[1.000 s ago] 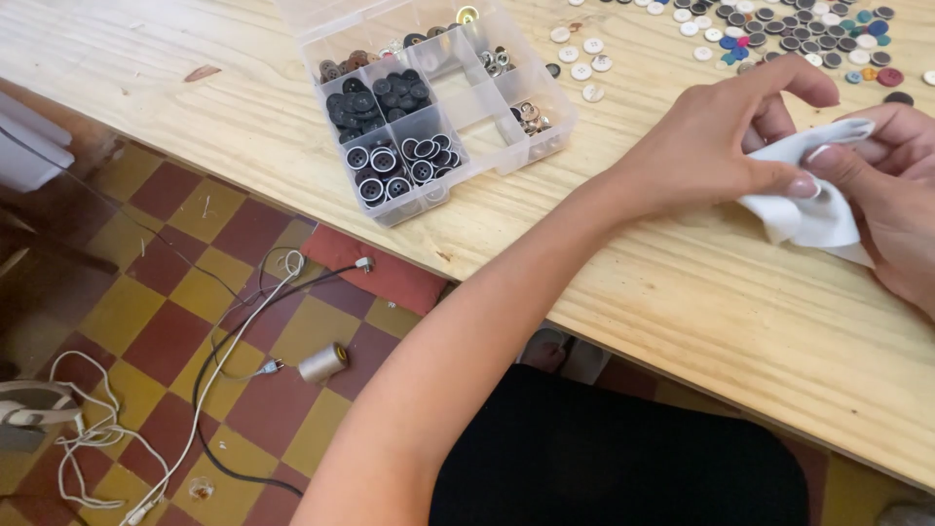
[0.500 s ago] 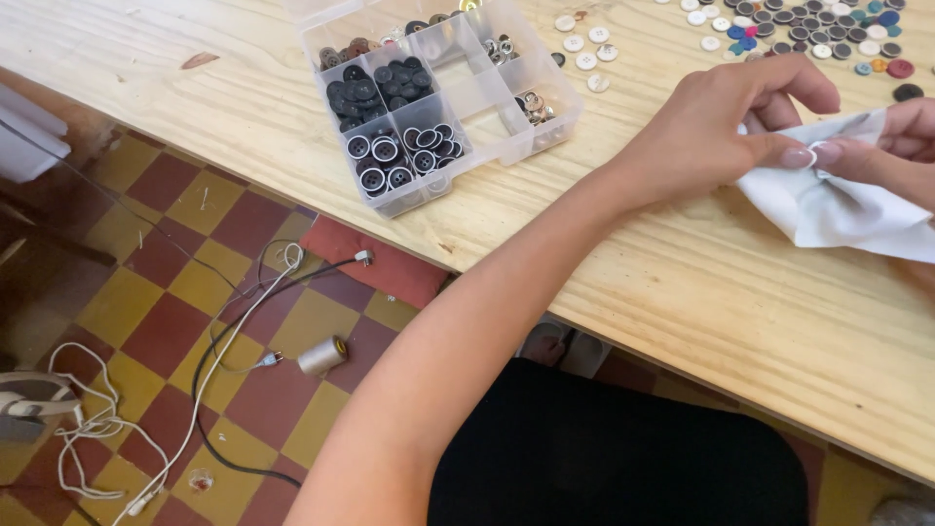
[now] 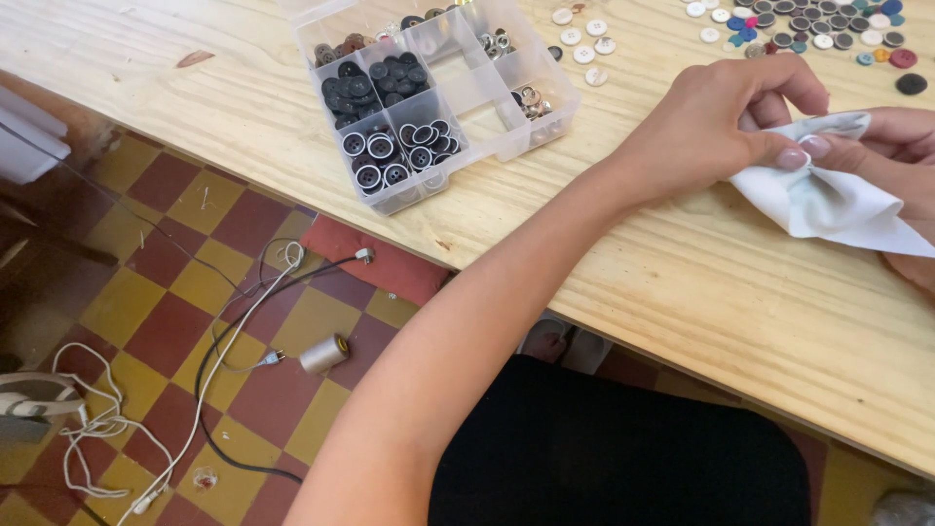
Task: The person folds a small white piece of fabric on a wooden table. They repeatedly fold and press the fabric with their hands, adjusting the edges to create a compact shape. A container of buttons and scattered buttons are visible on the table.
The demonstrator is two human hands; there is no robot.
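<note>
Since a moment ago our white cloth (image 3: 828, 200) has unfolded wider over the pale pine bench (image 3: 682, 292). Our left hand (image 3: 716, 122) pinches its gathered fold; our right hand (image 3: 891, 141) (half out of view) pinches beside it. Round buttons fill the clear plastic box (image 3: 429, 93) nearby.

white cloth (image 3: 828, 200), crumpled, pinched, on table

Clear button organiser (image 3: 443, 93) on wooden table (image 3: 682, 282); thread spool (image 3: 324, 354) below.
</note>
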